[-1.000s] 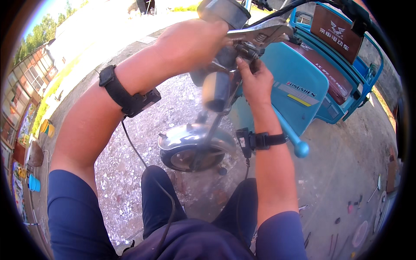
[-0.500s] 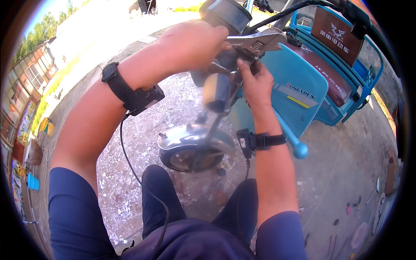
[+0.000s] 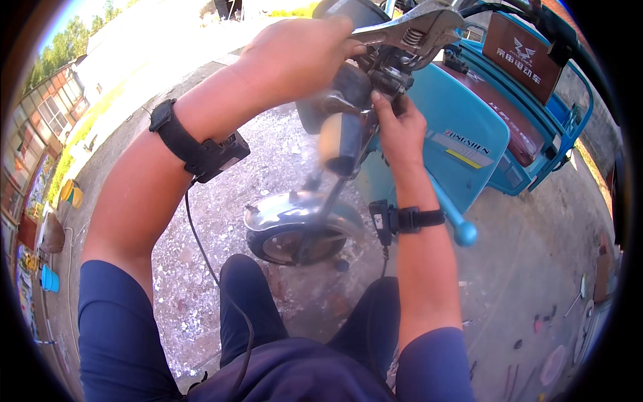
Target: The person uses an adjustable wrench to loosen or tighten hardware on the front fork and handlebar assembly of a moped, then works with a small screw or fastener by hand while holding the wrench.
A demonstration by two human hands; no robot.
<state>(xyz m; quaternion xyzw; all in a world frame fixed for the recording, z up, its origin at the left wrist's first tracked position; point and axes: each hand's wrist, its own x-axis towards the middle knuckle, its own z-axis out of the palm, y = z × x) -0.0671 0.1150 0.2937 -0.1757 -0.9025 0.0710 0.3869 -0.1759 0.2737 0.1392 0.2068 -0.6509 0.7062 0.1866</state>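
At the front end of the blue vehicle (image 3: 462,114), a lamp (image 3: 339,146) sits above the wheel (image 3: 284,246). The left hand (image 3: 305,50), closed round a wrench (image 3: 418,32), partly hides a black housing (image 3: 364,11); the wrench's head is above the right hand (image 3: 404,130), whose thumb touches a dark fitting (image 3: 390,75), its grip otherwise hidden.

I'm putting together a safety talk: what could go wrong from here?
The adjustable wrench in the left hand could slip and knock the right hand, which is close below it. The black cable hanging from the left wristband might also snag if that arm moves.
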